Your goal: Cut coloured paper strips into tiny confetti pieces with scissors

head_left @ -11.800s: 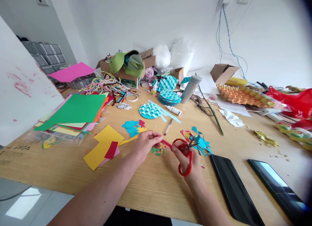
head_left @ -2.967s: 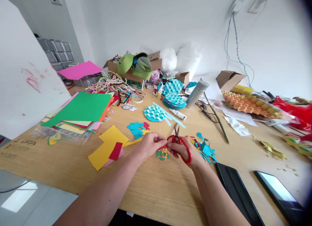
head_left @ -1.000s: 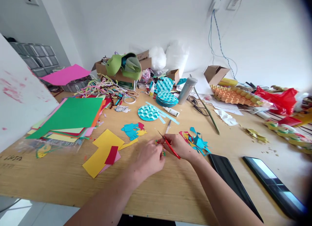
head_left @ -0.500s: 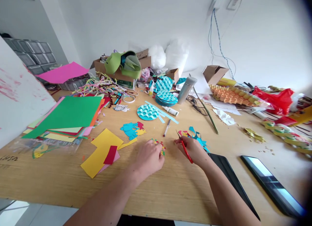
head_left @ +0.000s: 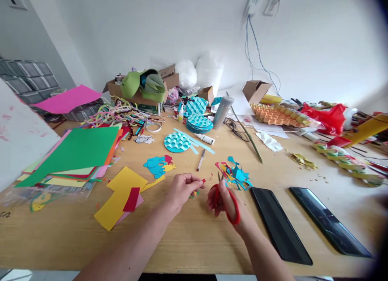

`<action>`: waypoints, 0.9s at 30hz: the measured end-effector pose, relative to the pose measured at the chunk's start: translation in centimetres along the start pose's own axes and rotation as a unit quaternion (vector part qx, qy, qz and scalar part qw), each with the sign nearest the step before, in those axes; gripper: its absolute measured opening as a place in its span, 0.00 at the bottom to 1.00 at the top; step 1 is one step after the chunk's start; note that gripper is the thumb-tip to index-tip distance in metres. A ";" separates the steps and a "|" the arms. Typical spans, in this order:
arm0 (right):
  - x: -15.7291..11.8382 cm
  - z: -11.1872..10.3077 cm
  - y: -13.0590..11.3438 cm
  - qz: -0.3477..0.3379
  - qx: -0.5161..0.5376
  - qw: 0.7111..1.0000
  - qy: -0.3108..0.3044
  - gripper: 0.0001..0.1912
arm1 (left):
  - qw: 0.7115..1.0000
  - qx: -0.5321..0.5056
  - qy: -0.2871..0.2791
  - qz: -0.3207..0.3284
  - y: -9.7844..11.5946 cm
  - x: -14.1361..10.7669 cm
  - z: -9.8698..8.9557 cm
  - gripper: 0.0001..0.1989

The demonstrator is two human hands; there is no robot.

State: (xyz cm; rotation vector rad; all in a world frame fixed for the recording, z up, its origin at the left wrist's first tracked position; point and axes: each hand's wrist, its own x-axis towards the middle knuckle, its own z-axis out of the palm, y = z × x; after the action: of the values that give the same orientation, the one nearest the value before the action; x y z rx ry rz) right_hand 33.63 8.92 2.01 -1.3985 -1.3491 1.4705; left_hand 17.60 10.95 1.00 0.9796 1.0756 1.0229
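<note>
My left hand [head_left: 184,189] pinches a small red paper piece [head_left: 203,180] between thumb and fingertips, above the table. Below it, partly hidden by the hand, lies a little heap of coloured paper bits [head_left: 194,193]. My right hand [head_left: 224,202] is closed round red-handled scissors [head_left: 235,210], whose blades point away from me and stand slightly apart. Just beyond the scissors is a pile of blue, red and yellow paper scraps [head_left: 239,176]. Blue paper fish [head_left: 155,166], with smaller red and yellow ones, lie beyond my left hand. A pen [head_left: 200,160] rests between.
Yellow paper sheets [head_left: 113,200] with a red strip [head_left: 131,199] lie left, beside stacked coloured paper [head_left: 75,147]. Two dark flat devices, a black one [head_left: 280,224] and a phone [head_left: 329,220], lie right. Scaled blue discs [head_left: 177,142], a glue bottle [head_left: 206,139] and a flask [head_left: 222,113] stand farther back.
My left hand has lifted from the paper bits and now holds up a small red piece. My right hand has turned the scissors upward, its fingers in the handles. The view has shifted slightly right.
</note>
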 end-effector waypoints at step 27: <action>1.2 0.6 2.2 -0.059 -0.016 0.983 0.174 0.32 | 0.977 -0.194 0.085 -0.010 -2.0 2.4 3.0 0.09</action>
State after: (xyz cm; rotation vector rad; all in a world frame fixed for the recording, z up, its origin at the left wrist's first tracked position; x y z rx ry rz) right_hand 33.23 9.42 -0.42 -1.4882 -1.2115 1.0722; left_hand 21.22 12.45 -0.84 0.5729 0.9710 1.2605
